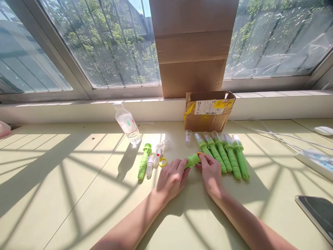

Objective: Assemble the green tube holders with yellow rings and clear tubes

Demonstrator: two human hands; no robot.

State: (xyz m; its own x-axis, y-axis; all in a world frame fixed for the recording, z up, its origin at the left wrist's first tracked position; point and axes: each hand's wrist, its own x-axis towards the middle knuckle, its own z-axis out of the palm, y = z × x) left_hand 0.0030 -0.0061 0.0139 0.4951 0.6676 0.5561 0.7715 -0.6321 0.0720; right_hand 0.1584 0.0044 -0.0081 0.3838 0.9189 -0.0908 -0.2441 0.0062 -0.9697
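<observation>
My left hand (pixel 173 177) is closed around a green ribbed tube (pixel 193 160), its threaded end pointing right. At that end my right hand (pixel 211 170) pinches a yellow ring (pixel 199 153), which touches or nearly touches the threads. Left of my hands lie a second yellow ring (pixel 163 162), another green tube (pixel 144 161) and small clear plastic pieces (pixel 150 166), one with a red dot. To the right, several green tubes with clear caps (pixel 229 156) lie side by side. A loose clear cap (pixel 188 137) stands behind my hands.
A water bottle (pixel 127 124) stands at the back left. Behind the tubes is an open cardboard box (pixel 208 113) against the sill. On the right are white cables (pixel 275 133), a power strip (pixel 316 161) and a phone (pixel 317 215).
</observation>
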